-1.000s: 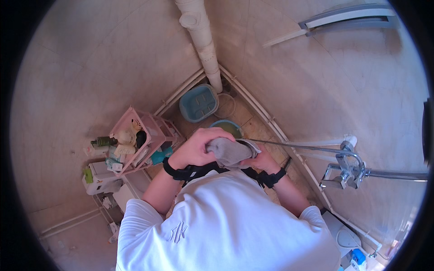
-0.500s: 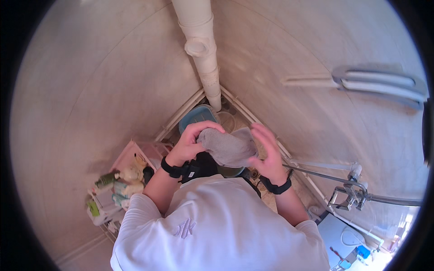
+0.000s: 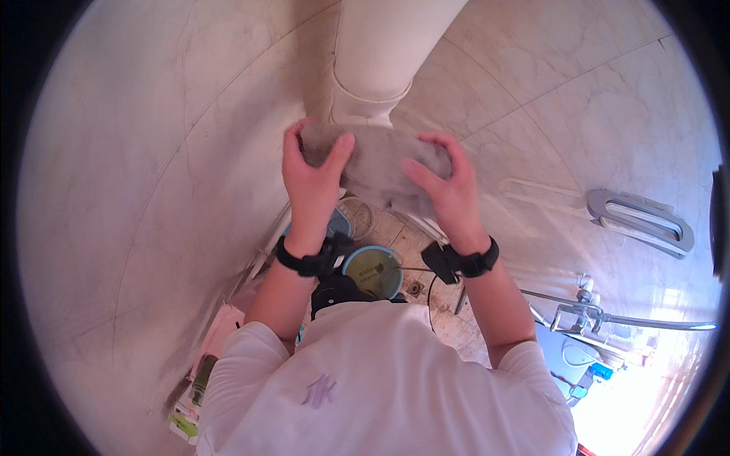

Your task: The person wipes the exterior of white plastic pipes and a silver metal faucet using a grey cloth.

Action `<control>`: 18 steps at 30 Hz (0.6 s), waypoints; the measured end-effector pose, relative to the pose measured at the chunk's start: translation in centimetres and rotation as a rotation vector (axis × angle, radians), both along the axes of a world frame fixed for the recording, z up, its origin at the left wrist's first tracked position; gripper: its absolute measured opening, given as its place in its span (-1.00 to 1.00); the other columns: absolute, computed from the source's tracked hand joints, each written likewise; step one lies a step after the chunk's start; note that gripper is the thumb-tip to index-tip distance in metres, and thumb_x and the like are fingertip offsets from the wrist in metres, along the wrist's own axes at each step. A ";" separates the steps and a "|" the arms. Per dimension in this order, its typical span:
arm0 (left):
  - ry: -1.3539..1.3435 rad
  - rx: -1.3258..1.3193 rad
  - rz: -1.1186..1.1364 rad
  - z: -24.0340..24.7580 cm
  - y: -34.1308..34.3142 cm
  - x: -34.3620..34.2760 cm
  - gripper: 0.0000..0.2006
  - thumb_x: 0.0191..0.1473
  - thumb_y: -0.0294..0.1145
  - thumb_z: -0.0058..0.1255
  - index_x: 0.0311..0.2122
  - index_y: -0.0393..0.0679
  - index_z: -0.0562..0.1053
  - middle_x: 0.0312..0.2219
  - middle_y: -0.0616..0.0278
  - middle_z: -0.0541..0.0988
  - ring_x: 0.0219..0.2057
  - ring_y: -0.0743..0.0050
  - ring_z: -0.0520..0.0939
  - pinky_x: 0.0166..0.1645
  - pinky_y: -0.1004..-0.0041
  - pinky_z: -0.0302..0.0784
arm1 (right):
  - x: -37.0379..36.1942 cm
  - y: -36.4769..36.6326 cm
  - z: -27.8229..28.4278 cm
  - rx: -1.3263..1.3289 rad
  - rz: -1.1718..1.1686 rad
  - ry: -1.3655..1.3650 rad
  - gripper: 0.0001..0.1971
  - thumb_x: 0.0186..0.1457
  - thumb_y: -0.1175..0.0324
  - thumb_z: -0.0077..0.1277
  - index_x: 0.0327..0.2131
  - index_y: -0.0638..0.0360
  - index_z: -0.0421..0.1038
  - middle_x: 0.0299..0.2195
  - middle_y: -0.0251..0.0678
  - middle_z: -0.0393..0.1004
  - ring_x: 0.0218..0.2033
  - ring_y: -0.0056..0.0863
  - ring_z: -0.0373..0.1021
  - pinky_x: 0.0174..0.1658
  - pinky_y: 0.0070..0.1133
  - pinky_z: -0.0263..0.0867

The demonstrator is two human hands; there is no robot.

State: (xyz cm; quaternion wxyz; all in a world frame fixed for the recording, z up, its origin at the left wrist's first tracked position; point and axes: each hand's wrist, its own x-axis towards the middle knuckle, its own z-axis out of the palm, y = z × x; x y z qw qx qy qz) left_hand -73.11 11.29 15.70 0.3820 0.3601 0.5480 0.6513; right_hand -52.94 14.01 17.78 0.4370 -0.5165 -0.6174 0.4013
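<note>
A folded grey cloth (image 3: 384, 163) is stretched between my two hands, up in front of the thick white pipe (image 3: 384, 61). My left hand (image 3: 312, 163) grips its left end, thumb on the near face and fingers behind. At the other end my right hand (image 3: 449, 175) is closed on the cloth, with thumb and fingers round its edge. A lower corner of the cloth hangs below my right thumb. Motion smears the cloth a little, so its exact kind is not plain. Black bands circle both my wrists.
Below my hands a round bucket (image 3: 372, 272) with a blue rim stands on the tiled floor, near a blue basin (image 3: 340, 222). A grey rail (image 3: 642, 220) and a metal tap (image 3: 582, 315) are on the right wall. A pink shelf (image 3: 217, 334) stands at left.
Both hands have risen and moved away from my body with the cloth. My right hand, which was loosely spread beside it, now grips it. The view has tilted up toward the pipe.
</note>
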 end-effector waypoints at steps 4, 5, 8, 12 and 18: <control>0.087 0.044 0.210 1.8 5.0 -1.5 -0.45 -0.09 -0.28 0.38 -0.05 -0.28 0.37 -0.22 0.17 0.52 -0.20 0.44 0.53 -0.06 0.44 0.46 | -5.7 3.6 2.4 0.278 -0.073 -0.171 -0.56 -0.10 0.26 0.36 -0.18 0.26 0.44 -0.24 -0.25 0.49 -0.24 -0.48 0.42 -0.13 -0.49 0.36; 0.122 0.032 0.236 2.0 5.7 -1.7 -0.45 -0.10 -0.28 0.38 -0.07 -0.28 0.37 -0.23 0.15 0.52 -0.21 0.43 0.53 -0.07 0.43 0.46 | -6.5 4.4 2.6 0.140 -0.138 -0.117 -0.57 -0.12 0.25 0.36 -0.21 0.26 0.46 -0.26 -0.23 0.51 -0.26 -0.47 0.42 -0.15 -0.49 0.36; 0.221 0.013 0.269 2.1 6.9 -1.3 -0.47 -0.14 -0.29 0.38 -0.11 -0.27 0.35 -0.26 0.12 0.52 -0.23 0.41 0.53 -0.10 0.42 0.46 | -6.5 5.8 2.9 -0.070 -0.187 0.013 -0.59 -0.15 0.23 0.35 -0.26 0.27 0.49 -0.30 -0.16 0.54 -0.29 -0.43 0.43 -0.17 -0.49 0.37; 0.096 0.025 0.284 1.4 7.1 1.1 -0.47 -0.16 -0.31 0.37 -0.14 -0.27 0.33 -0.30 0.09 0.50 -0.25 0.29 0.53 -0.10 0.36 0.45 | -4.7 8.2 2.1 -0.163 -0.209 -0.102 -0.61 -0.16 0.21 0.33 -0.31 0.29 0.52 -0.34 -0.06 0.57 -0.31 -0.35 0.46 -0.18 -0.48 0.37; 0.291 0.074 0.180 0.1 5.1 5.5 -0.47 -0.08 -0.32 0.34 -0.10 -0.25 0.28 -0.24 0.03 0.40 -0.21 0.16 0.47 -0.06 0.32 0.41 | -0.9 8.1 1.6 0.045 -0.311 -0.347 -0.65 -0.12 0.25 0.28 -0.31 0.29 0.51 -0.31 -0.06 0.57 -0.27 -0.18 0.51 -0.16 -0.42 0.39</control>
